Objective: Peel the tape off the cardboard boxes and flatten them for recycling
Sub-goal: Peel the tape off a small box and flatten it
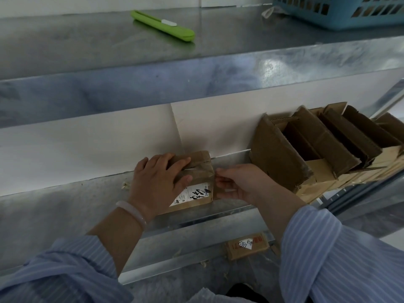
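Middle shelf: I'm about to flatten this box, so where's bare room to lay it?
The middle shelf is bare left of the taped box. So is the top shelf between the green cutter and blue basket. Right of the box, opened boxes crowd it.

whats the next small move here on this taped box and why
Probably pull the right hand rightwards to peel the tape: its fingertips seem to pinch at the right edge of the small box, the left hand holds that box down on the shelf, and it is still sealed.
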`<state>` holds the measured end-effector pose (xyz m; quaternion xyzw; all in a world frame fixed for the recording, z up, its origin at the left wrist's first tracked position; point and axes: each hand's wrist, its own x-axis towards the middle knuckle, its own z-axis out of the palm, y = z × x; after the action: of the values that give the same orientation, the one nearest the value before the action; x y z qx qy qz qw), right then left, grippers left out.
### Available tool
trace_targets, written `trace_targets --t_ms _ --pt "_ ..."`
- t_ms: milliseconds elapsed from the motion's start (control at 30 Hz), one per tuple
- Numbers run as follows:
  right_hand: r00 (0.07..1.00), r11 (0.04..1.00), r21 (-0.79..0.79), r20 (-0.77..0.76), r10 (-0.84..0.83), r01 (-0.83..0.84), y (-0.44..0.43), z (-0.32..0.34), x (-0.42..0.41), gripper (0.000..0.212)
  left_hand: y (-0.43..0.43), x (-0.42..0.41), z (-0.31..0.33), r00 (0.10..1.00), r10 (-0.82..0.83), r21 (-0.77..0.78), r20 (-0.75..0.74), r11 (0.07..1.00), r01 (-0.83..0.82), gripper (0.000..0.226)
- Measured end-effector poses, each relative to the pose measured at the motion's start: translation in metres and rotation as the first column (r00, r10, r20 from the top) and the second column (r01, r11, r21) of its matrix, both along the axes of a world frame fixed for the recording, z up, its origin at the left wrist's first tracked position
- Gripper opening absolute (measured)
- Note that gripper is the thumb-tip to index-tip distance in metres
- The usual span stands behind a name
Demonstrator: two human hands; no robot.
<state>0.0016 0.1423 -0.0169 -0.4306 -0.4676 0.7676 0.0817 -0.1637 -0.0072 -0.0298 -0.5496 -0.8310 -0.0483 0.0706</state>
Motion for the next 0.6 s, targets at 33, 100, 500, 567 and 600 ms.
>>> trace_targets --t_ms 33,100,500,567,600 --pt "1.000 0.999 0.043 0.006 0.015 -0.015 0.0011 0.0014 -0.0001 0.006 0.0002 0.0000 -0.0001 1.000 0.001 0.001 -0.005 1.000 -0.001 0.058" --pt "0.999 0.993 0.110 0.026 0.032 -0.035 0.0027 0.0019 0.0002 0.007 0.0000 0.0003 -0.0002 1.000 0.001 0.003 -0.014 1.000 -0.001 0.057" --pt "0.989 0.986 -0.130 0.098 0.114 -0.100 0.0067 -0.0018 -0.0060 0.009 -0.0010 0.0001 0.0018 1.000 -0.011 -0.008 -0.013 1.000 0.011 0.058" --pt "0.985 0.976 -0.184 0.105 0.138 -0.117 0.0072 -0.0020 -0.0072 0.009 -0.0010 0.0000 0.0019 1.000 -0.015 -0.006 -0.010 1.000 0.015 0.058" --pt "0.984 0.972 -0.199 0.105 0.144 -0.121 0.0071 -0.0023 -0.0077 0.011 -0.0010 0.0001 0.0018 1.000 -0.016 -0.002 -0.007 1.000 0.016 0.058"
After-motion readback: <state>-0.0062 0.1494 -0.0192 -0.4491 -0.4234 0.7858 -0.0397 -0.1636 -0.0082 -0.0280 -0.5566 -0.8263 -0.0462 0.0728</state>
